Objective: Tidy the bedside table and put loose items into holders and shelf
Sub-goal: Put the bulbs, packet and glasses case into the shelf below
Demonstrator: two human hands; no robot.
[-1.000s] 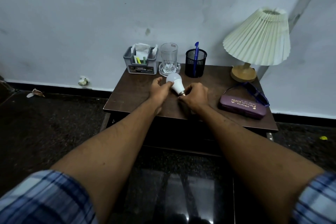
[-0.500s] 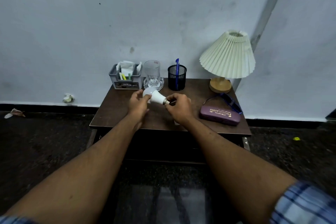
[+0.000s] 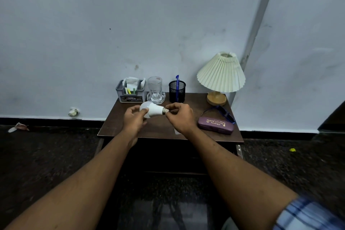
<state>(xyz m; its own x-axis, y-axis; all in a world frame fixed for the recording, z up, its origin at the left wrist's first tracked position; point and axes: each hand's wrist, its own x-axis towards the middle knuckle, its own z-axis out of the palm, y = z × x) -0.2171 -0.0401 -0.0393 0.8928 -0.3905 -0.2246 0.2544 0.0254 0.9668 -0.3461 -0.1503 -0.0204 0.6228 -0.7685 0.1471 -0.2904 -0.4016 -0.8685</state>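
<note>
Both of your hands hold the bulb [image 3: 154, 110] sideways above the table [image 3: 115, 125]: your left hand [image 3: 133, 120] curls round its dome, your right hand [image 3: 180, 117] pinches its metal base. The holder [image 3: 177, 92] stands on the far side; the case [image 3: 215, 127] lies to the right.

I log: white bulb [image 3: 153, 111]; dark brown table [image 3: 119, 123]; purple case [image 3: 215, 127], gold lettering; blue glasses [image 3: 225, 115]; cream pleated lampshade [image 3: 221, 74], tan base [image 3: 216, 98]; black mesh cup [image 3: 182, 89], blue pen [image 3: 177, 81]; grey organiser [image 3: 130, 97]; blue-and-white plaid sleeve [image 3: 308, 214], near right.
</note>
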